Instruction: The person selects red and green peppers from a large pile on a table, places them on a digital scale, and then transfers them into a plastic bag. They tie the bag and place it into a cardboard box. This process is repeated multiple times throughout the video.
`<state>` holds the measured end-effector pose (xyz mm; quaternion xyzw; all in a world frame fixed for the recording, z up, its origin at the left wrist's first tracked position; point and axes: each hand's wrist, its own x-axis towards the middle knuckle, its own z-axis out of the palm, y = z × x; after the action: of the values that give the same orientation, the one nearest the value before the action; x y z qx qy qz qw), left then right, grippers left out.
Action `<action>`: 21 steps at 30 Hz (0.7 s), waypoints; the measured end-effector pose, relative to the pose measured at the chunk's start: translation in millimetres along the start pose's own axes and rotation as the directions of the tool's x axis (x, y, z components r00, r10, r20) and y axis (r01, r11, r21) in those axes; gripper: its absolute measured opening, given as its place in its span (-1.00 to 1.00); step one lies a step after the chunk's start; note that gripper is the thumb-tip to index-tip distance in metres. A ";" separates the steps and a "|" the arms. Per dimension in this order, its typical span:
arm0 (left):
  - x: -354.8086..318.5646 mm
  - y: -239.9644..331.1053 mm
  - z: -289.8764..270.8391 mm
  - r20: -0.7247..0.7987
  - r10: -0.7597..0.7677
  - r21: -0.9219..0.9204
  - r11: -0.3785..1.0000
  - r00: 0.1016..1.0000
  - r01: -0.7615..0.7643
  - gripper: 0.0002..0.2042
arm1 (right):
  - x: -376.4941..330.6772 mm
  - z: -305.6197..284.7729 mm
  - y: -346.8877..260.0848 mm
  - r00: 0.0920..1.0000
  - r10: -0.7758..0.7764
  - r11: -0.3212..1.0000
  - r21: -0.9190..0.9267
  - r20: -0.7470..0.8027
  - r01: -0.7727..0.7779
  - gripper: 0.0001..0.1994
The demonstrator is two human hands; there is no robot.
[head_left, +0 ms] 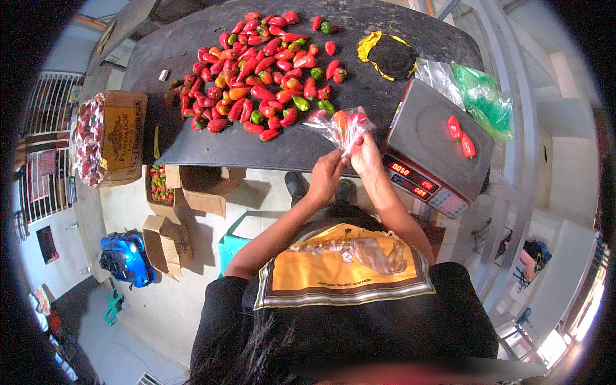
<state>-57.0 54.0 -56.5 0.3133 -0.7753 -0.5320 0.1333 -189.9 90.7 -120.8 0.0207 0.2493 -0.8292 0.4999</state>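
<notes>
Both my hands meet over the near edge of a dark table, at a small clear plastic bag [340, 126] with a few red and orange peppers inside. My left hand [328, 172] is closed on the gathered neck of the bag. Fingers curled around its side, my right hand [366, 154] steadies the bag from the right. Just right of it stands a digital scale [410, 114] with a lit red display, and red peppers [461, 136] lie on its plate. A wide heap of red, orange and green peppers [256, 67] spreads over the table beyond my left hand.
A green plastic bag [481, 96] and clear plastic [441, 80] lie behind the scale, near a black-and-yellow cloth item [387, 56]. Left of the table is a cardboard box [128, 138] of wrapped pieces. Below sit open cartons [168, 244] and a blue bag-like object [126, 256].
</notes>
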 end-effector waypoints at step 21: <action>-14.2 39.8 18.5 0.133 0.286 -0.105 0.956 0.949 -0.273 -0.79 | 2.5 19.2 -28.5 0.975 -0.222 0.853 -0.489 -0.022 0.183 -0.46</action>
<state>-69.8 86.1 -25.9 0.1545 -0.7962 -0.5618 0.1632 -211.0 91.0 -93.5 -0.0992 0.4687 -0.7869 0.3890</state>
